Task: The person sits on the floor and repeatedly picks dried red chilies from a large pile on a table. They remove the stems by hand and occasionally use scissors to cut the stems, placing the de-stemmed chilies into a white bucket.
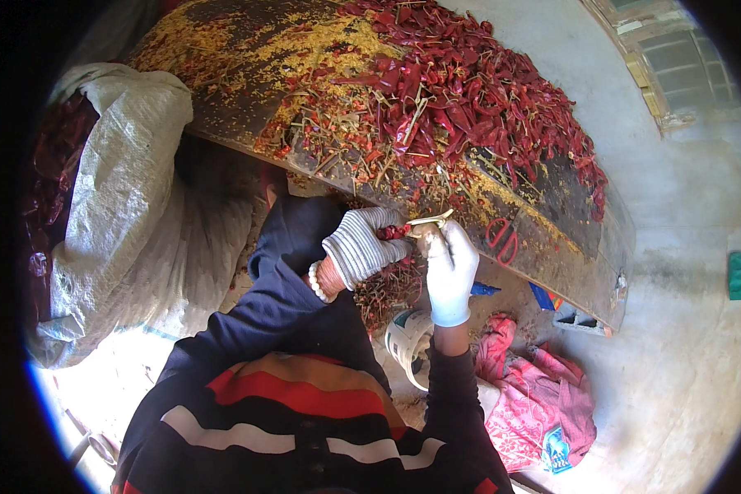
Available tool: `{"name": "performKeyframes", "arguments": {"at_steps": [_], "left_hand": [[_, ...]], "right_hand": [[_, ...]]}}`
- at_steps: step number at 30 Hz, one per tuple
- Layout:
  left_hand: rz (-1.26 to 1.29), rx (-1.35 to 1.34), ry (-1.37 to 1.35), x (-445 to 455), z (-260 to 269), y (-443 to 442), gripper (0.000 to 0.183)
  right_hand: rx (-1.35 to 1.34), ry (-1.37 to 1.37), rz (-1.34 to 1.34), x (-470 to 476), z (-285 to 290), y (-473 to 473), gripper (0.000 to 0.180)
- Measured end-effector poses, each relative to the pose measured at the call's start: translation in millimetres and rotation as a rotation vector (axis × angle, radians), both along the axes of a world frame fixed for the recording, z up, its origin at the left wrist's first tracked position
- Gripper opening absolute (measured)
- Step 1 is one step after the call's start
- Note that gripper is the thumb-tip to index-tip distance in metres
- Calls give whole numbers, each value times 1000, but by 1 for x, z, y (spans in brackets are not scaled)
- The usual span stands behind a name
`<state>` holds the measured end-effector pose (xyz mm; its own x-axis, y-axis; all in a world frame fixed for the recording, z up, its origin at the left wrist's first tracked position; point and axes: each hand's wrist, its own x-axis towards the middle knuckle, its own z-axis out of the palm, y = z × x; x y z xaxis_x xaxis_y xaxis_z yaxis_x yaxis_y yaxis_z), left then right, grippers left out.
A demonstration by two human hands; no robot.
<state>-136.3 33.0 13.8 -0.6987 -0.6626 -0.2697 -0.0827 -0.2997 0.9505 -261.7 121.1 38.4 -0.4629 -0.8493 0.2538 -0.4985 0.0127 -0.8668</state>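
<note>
My left hand (367, 244), in a grey-and-white striped glove, grips a dried red chili pepper (393, 233) above the near edge of the table. Close against it, my right hand (447, 259) in a white glove pinches the pale stem (431, 218) at the pepper's end. Fingers cover much of the pepper. Beyond both hands, a large heap of dried red chili peppers (463, 92) covers the wooden table (222, 123). Loose stems and broken red bits (352, 148) lie between the heap and the edge. Red-handled scissors (501, 242) rest right of my right hand.
A woven sack (126, 129) with dried peppers stands at the left. Yellow seeds (321, 40) are strewn over the tabletop. Below the table are a white bucket (401, 339), pink patterned cloth (531, 395) and a hollow block (577, 321). A wall (673, 234) rises at the right.
</note>
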Motion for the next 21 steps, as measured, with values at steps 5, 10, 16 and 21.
{"name": "performKeyframes", "arguments": {"at_steps": [5, 10, 16, 21], "left_hand": [[18, -343, 71, -2, -13, 2, 29], [-72, -404, 75, -11, -21, -5, 24], [-199, -197, -29, -15, -10, -8, 22], [-358, -541, -55, -14, -24, 0, 28]], "right_hand": [[52, -592, -76, -3, -10, 4, 17], [-46, -792, -177, -2, -23, 5, 33], [-68, -721, -271, -4, -34, 6, 33], [-362, -841, -310, -43, -47, -5, 15]]}}
